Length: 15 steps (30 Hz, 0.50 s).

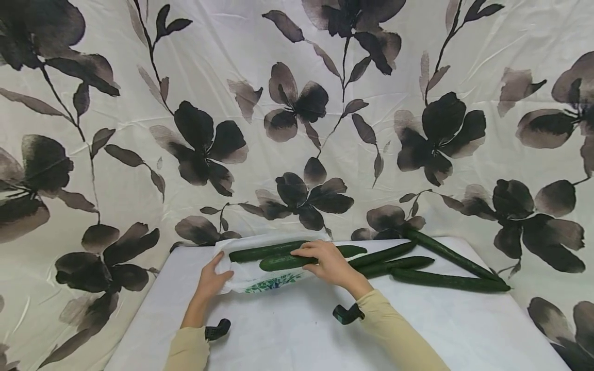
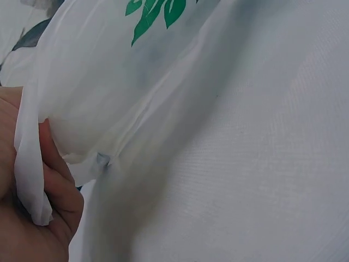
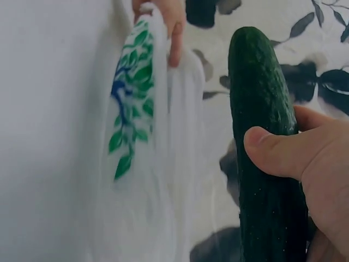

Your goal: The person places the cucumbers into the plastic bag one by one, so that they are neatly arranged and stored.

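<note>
A white plastic bag (image 1: 236,281) with a green and blue tree print lies on the table, its mouth at the left. My left hand (image 1: 212,281) grips the bag's edge at that mouth; the film is folded between thumb and fingers in the left wrist view. One cucumber (image 1: 264,251) shows at the bag's far side. With my right hand (image 1: 330,264) I hold a second dark green cucumber (image 3: 262,109), thumb on one side and fingers round the other. In the head view its rounded left end overlaps the bag, left of my right hand.
Several more cucumbers (image 1: 450,281) lie to the right on the white table (image 1: 287,335), one slanting along the far right edge (image 1: 457,255). A floral cloth (image 1: 297,139) hangs behind the table. Each wrist carries a small black camera (image 1: 218,330).
</note>
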### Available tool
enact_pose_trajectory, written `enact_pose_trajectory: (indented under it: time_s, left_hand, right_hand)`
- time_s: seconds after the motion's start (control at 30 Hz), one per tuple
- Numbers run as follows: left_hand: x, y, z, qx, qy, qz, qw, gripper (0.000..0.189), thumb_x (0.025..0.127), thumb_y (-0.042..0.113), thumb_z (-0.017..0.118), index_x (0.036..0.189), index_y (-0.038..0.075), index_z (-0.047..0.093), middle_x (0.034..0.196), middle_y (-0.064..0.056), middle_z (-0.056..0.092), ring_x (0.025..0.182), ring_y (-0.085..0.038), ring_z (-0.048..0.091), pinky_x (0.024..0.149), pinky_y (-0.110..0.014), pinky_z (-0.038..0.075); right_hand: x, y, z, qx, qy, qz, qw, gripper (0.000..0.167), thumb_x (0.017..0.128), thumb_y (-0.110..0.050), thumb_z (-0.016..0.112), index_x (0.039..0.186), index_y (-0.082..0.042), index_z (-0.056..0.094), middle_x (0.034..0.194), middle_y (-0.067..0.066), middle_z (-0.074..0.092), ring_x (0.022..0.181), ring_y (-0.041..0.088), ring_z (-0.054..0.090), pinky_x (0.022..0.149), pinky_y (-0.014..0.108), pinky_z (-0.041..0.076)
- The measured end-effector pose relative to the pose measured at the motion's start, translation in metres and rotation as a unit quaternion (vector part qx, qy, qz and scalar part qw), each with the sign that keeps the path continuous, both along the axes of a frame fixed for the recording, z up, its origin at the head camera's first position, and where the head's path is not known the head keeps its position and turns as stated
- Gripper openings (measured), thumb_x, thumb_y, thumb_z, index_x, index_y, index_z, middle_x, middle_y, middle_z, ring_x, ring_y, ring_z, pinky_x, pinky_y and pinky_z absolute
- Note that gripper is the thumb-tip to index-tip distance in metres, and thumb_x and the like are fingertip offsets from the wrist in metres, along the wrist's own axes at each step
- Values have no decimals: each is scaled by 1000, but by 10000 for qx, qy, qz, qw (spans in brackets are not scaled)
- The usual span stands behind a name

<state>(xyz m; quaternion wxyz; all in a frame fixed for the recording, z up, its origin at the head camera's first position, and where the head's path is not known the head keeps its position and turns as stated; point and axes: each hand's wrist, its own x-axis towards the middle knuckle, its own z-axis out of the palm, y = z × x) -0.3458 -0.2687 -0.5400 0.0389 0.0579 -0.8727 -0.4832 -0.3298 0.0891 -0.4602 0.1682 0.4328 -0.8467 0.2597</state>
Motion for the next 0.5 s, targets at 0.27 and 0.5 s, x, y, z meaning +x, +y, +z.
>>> enact_pose_trajectory:
  time_s: [0.27, 0.5]
  left_hand:
    - [0, 1, -4, 240, -89, 90, 9996, 77, 84, 3, 63, 151, -1, 27, 155, -26, 22, 143, -44, 14, 112, -57, 18]
    - [2, 1, -4, 176, -19, -20, 9998, 75, 83, 1, 61, 151, -2, 27, 154, -28, 23, 142, -44, 15, 113, -56, 18]
  right_hand:
    - [-17, -39, 4, 134, -424, 106, 9990, 45, 86, -16, 75, 129, -21, 65, 123, 1, 64, 109, 18, 61, 90, 37, 50]
    - [-31, -65, 3, 408, -720, -35, 9966, 47, 88, -19, 73, 133, -27, 61, 128, -4, 62, 112, 19, 57, 96, 43, 43]
